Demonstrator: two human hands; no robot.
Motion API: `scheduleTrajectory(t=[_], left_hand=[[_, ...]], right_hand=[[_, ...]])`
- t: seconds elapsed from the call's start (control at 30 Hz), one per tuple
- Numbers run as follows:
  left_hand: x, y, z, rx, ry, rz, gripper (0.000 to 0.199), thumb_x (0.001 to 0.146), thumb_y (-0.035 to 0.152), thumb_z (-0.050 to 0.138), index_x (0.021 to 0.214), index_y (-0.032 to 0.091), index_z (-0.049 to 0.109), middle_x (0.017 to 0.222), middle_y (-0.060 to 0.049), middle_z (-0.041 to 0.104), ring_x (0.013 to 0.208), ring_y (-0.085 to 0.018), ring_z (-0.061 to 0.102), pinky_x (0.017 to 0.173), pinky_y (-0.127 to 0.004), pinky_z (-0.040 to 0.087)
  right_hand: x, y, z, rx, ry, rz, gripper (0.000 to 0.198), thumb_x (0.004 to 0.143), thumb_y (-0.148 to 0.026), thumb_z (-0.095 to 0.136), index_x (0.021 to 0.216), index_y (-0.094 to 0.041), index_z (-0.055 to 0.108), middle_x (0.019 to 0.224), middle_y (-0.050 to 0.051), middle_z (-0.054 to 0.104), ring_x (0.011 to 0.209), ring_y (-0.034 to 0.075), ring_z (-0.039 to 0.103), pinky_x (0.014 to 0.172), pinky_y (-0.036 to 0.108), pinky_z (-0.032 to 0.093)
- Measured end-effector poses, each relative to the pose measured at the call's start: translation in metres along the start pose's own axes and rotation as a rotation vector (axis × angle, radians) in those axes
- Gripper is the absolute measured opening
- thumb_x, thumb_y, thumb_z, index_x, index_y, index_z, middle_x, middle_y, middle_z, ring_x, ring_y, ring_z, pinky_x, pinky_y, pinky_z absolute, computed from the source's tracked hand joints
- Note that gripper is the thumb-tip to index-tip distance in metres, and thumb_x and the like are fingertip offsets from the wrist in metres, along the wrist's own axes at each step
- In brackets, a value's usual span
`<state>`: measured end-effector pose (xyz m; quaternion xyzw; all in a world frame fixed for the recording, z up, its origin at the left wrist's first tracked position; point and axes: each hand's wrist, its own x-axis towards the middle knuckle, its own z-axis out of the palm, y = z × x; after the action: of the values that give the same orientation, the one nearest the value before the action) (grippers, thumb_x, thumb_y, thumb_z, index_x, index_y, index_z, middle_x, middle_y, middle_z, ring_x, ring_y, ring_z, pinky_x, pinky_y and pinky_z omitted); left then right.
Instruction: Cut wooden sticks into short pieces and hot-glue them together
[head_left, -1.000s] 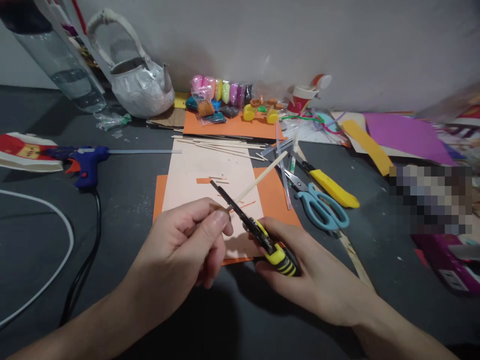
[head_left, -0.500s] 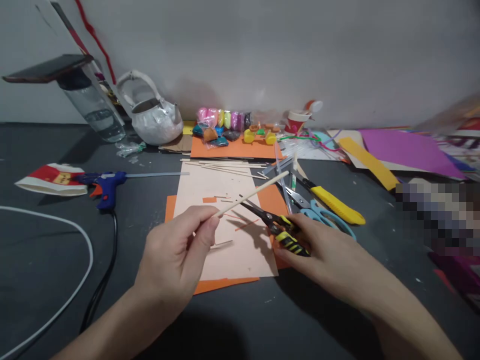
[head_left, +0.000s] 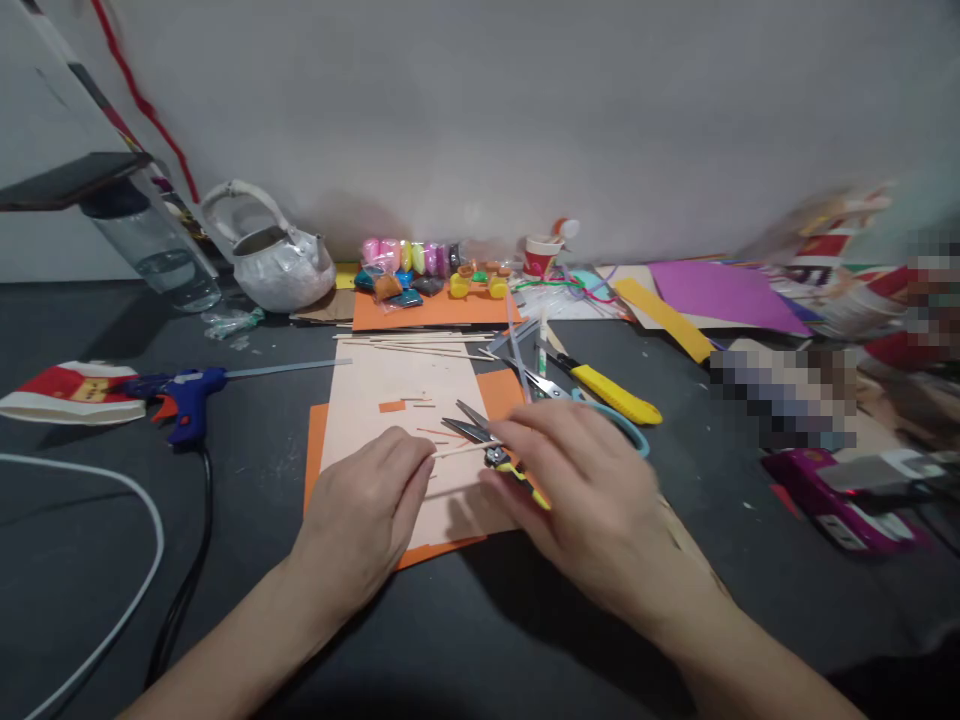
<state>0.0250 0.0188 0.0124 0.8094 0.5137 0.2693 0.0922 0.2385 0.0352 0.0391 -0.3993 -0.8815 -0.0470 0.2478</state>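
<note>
Between the thumb and fingers of my left hand [head_left: 367,495] is a thin wooden stick [head_left: 465,449], slanting slightly up toward the right. My right hand [head_left: 585,490] is closed around the black-and-yellow handles of a pair of scissors [head_left: 495,456], which are partly hidden under the palm. The scissor blades are spread and point left, just behind the stick. My right fingertips reach the stick's right end. Below lies a pale sheet of card [head_left: 397,375], with a small orange piece [head_left: 391,407] and several cut stick bits on it.
A blue glue gun [head_left: 191,395] and cables lie at the left. Behind are a kettle [head_left: 281,268], a bottle [head_left: 161,255], clay packs [head_left: 405,265] and loose sticks [head_left: 420,342]. To the right are a yellow cutter [head_left: 615,393], light-blue-handled scissors [head_left: 634,432] and purple paper [head_left: 720,295].
My right hand has moved left with the scissors, and its fingertips have come to the stick's end. The scissor blades have spread. The stick has tipped down to nearly level.
</note>
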Motion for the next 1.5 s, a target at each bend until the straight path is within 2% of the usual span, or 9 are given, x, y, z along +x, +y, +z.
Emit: scheduleTrajectory(t=[0.03, 0.17, 0.3, 0.43, 0.8, 1.0, 1.2, 1.37, 1.5], left_hand=[[-0.001, 0.001, 0.002, 0.005, -0.016, 0.023, 0.022, 0.1, 0.021, 0.04, 0.094, 0.019, 0.061, 0.081, -0.002, 0.063, 0.073, -0.017, 0.062, 0.064, -0.027, 0.044], [-0.004, 0.004, 0.008, 0.109, -0.107, 0.094, 0.024, 0.1, 0.02, 0.04, 0.091, 0.019, 0.062, 0.078, -0.003, 0.064, 0.07, -0.018, 0.063, 0.061, -0.028, 0.043], [-0.003, 0.003, 0.013, 0.183, -0.272, 0.083, 0.024, 0.098, 0.02, 0.043, 0.082, 0.02, 0.061, 0.075, -0.002, 0.067, 0.067, -0.019, 0.064, 0.057, -0.027, 0.041], [-0.001, 0.003, 0.014, 0.085, -0.339, 0.03, 0.024, 0.098, 0.021, 0.043, 0.084, 0.02, 0.062, 0.079, -0.004, 0.069, 0.072, -0.02, 0.067, 0.061, -0.028, 0.042], [-0.001, 0.006, 0.028, -0.03, -0.281, -0.092, 0.029, 0.096, 0.02, 0.041, 0.074, 0.019, 0.059, 0.074, -0.006, 0.069, 0.067, -0.02, 0.062, 0.062, -0.029, 0.038], [0.007, -0.004, 0.03, -0.188, -0.17, -0.191, 0.028, 0.093, 0.023, 0.043, 0.072, 0.019, 0.06, 0.071, -0.008, 0.066, 0.067, -0.022, 0.061, 0.063, -0.031, 0.039], [0.01, -0.017, 0.02, -0.592, -0.105, -0.259, 0.029, 0.098, 0.035, 0.04, 0.102, 0.017, 0.063, 0.083, -0.006, 0.07, 0.072, -0.017, 0.065, 0.061, -0.026, 0.05], [0.006, -0.016, 0.021, -0.79, -0.066, -0.302, 0.021, 0.094, 0.033, 0.052, 0.099, 0.018, 0.066, 0.092, -0.006, 0.073, 0.08, -0.015, 0.068, 0.062, -0.022, 0.053], [0.006, -0.017, 0.018, -0.845, 0.018, -0.347, 0.019, 0.092, 0.034, 0.057, 0.096, 0.019, 0.068, 0.093, -0.004, 0.071, 0.074, -0.012, 0.067, 0.054, -0.019, 0.049]], right_hand=[[0.001, -0.004, 0.004, 0.039, -0.04, -0.024, 0.023, 0.099, -0.025, 0.047, 0.11, -0.015, 0.065, 0.108, 0.016, 0.068, 0.098, 0.026, 0.059, 0.086, 0.041, 0.046], [0.001, -0.008, 0.025, 0.104, -0.273, -0.031, 0.026, 0.099, -0.016, 0.042, 0.093, -0.016, 0.067, 0.082, 0.007, 0.066, 0.075, 0.018, 0.057, 0.066, 0.03, 0.042], [-0.002, -0.007, 0.034, 0.087, -0.37, -0.02, 0.017, 0.095, -0.015, 0.049, 0.092, -0.015, 0.066, 0.085, 0.007, 0.068, 0.075, 0.018, 0.059, 0.064, 0.028, 0.038], [-0.002, -0.01, 0.032, 0.071, -0.446, 0.012, 0.015, 0.093, -0.015, 0.051, 0.088, -0.016, 0.065, 0.082, 0.006, 0.07, 0.072, 0.018, 0.061, 0.06, 0.029, 0.034], [-0.001, -0.015, 0.034, 0.025, -0.532, 0.099, 0.016, 0.092, -0.012, 0.051, 0.094, -0.015, 0.066, 0.093, 0.01, 0.074, 0.08, 0.021, 0.068, 0.067, 0.03, 0.044], [0.004, -0.022, 0.029, -0.009, -0.505, 0.132, 0.012, 0.096, -0.021, 0.057, 0.097, -0.014, 0.066, 0.091, 0.003, 0.071, 0.08, 0.016, 0.067, 0.074, 0.033, 0.053], [0.014, 0.009, 0.025, -0.082, -0.333, 0.259, 0.016, 0.097, -0.024, 0.056, 0.105, -0.013, 0.064, 0.1, 0.006, 0.069, 0.093, 0.02, 0.066, 0.081, 0.037, 0.053], [0.026, 0.034, 0.041, -0.092, -0.302, 0.242, 0.02, 0.096, -0.027, 0.06, 0.113, -0.016, 0.064, 0.114, 0.006, 0.067, 0.103, 0.021, 0.064, 0.089, 0.043, 0.053], [0.027, 0.036, 0.035, -0.133, -0.345, 0.247, 0.018, 0.097, -0.016, 0.052, 0.108, -0.013, 0.066, 0.115, 0.01, 0.067, 0.104, 0.022, 0.063, 0.089, 0.037, 0.049]])
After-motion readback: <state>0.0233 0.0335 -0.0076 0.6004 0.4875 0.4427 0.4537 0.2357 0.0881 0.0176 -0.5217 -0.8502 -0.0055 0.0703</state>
